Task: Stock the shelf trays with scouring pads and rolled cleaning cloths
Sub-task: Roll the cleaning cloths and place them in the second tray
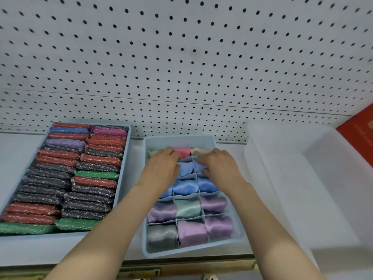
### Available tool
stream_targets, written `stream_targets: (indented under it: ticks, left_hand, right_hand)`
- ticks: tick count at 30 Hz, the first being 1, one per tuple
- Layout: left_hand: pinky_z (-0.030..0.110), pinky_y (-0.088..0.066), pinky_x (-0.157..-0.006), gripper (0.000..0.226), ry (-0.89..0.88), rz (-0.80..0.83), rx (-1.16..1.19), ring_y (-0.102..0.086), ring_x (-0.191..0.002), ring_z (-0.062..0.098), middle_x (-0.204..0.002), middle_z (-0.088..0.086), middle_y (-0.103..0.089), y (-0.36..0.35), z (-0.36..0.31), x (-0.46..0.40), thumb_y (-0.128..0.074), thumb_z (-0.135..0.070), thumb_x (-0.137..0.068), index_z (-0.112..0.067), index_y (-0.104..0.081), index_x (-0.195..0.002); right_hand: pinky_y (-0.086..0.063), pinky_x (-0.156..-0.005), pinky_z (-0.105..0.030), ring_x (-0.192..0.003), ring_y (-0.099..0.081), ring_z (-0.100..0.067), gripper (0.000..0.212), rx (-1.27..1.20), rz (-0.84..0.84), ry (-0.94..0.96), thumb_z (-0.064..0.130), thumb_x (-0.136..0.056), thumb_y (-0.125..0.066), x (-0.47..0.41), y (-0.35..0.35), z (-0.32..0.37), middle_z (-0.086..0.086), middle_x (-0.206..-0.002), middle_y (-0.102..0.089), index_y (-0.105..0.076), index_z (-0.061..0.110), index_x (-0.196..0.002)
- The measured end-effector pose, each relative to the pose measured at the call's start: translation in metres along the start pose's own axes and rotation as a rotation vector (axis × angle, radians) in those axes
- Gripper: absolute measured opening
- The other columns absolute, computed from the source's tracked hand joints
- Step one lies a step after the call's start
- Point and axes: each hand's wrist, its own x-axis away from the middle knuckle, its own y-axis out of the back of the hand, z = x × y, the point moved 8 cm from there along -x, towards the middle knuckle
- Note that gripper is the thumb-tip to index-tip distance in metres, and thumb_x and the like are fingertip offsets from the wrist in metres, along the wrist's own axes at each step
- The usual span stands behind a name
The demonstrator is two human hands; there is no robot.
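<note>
both hands are down in the far half of the divided tray [219,143], which sits on the shelf [24,253] between the scouring pad tray [129,130] and a clear tub [302,154]. the left hand [161,165] lies palm down over the left-column compartments near the back, fingers loosely bent over a pale cloth [150,152] beneath them; whether it is actually gripping that cloth i cannot tell, since the fingertips are hidden. the right hand [219,164] lies over the right column, fingers curled down onto a blue cloth [198,166] in the second row from the back, seemingly pressing or tucking it, though a true grip is not visible.

the relation that matters: between the two hands stands the centre column, with a pink cloth [182,152] in the back row directly ahead of both, roughly equally near to each. the rolled cloths lie with their long axes across the tray, left to right. every visible compartment nearer the person holds a cloth, and the pad tray looks full, so the job seems almost done; what remains is probably seating these back-row rolls.
</note>
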Motion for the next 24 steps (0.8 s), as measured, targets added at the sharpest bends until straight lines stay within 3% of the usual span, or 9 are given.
stream_targets:
  ticks: [3,7,10,13,17,21,24]
  left_hand:
    - [0.04,-0.048,-0.085,0.03,-0.003,0.13,-0.015,-0.055,-0.105,0.031,-0.112,0.009,-0.065,-0.017,-0.001,-0.005,-0.066,-0.014,-0.086,-0.011,-0.066,-0.116]
    - [0.039,-0.048,-0.085,0.024,0.034,0.149,-0.008,-0.052,-0.105,0.028,-0.11,0.007,-0.068,-0.023,0.004,-0.008,-0.065,-0.011,-0.087,-0.012,-0.069,-0.11]
    - [0.039,-0.05,-0.084,0.025,0.036,0.13,0.017,-0.053,-0.105,0.028,-0.11,0.008,-0.069,-0.021,0.003,-0.008,-0.066,-0.009,-0.087,-0.011,-0.07,-0.111]
    - [0.041,-0.051,-0.081,0.024,0.02,0.09,0.057,-0.055,-0.101,0.031,-0.106,0.009,-0.071,-0.02,0.003,-0.008,-0.07,-0.006,-0.083,-0.01,-0.072,-0.107]
    - [0.04,-0.051,-0.082,0.025,0.019,0.089,0.052,-0.054,-0.103,0.029,-0.108,0.006,-0.071,-0.021,0.005,-0.008,-0.069,-0.008,-0.084,-0.011,-0.072,-0.108]
    - [0.041,-0.05,-0.085,0.028,0.019,0.091,0.064,-0.053,-0.106,0.029,-0.114,0.004,-0.07,-0.022,0.005,-0.009,-0.068,-0.009,-0.085,-0.013,-0.072,-0.113]
    - [0.041,-0.05,-0.086,0.028,0.014,0.109,0.055,-0.053,-0.106,0.029,-0.114,0.003,-0.07,-0.021,0.004,-0.009,-0.068,-0.01,-0.085,-0.014,-0.072,-0.113]
  right_hand:
    - [-0.033,-0.072,-0.034,-0.087,-0.062,-0.034,0.039,0.142,0.018,0.028,0.008,-0.077,-0.06,-0.008,-0.005,0.007,-0.01,-0.081,-0.069,-0.066,0.025,-0.111]
    - [-0.033,-0.072,-0.032,-0.087,-0.061,-0.029,0.038,0.248,0.043,0.079,0.008,-0.078,-0.06,-0.014,-0.012,0.008,-0.002,-0.083,-0.069,-0.071,0.029,-0.107]
    - [-0.04,-0.064,-0.03,-0.075,-0.059,-0.023,0.038,0.33,0.038,0.028,0.012,-0.059,-0.072,-0.01,-0.014,0.004,0.004,-0.071,-0.064,-0.076,0.036,-0.088]
    - [-0.04,-0.058,-0.029,-0.066,-0.059,-0.025,0.031,0.253,-0.031,0.049,0.012,-0.047,-0.081,-0.008,-0.013,0.005,0.004,-0.065,-0.063,-0.076,0.032,-0.07]
    - [-0.031,-0.064,-0.03,-0.069,-0.059,-0.028,0.02,0.055,-0.01,0.088,0.023,-0.059,-0.086,-0.012,-0.01,0.0,0.004,-0.07,-0.069,-0.077,0.033,-0.074]
    - [-0.034,-0.062,-0.03,-0.065,-0.057,-0.027,0.009,0.115,-0.076,0.056,0.025,-0.062,-0.083,-0.014,-0.011,-0.001,0.003,-0.058,-0.065,-0.075,0.027,-0.066]
    - [-0.033,-0.064,-0.03,-0.068,-0.056,-0.027,0.004,0.1,-0.102,0.073,0.027,-0.069,-0.076,-0.015,-0.009,0.003,0.002,-0.06,-0.065,-0.076,0.025,-0.073]
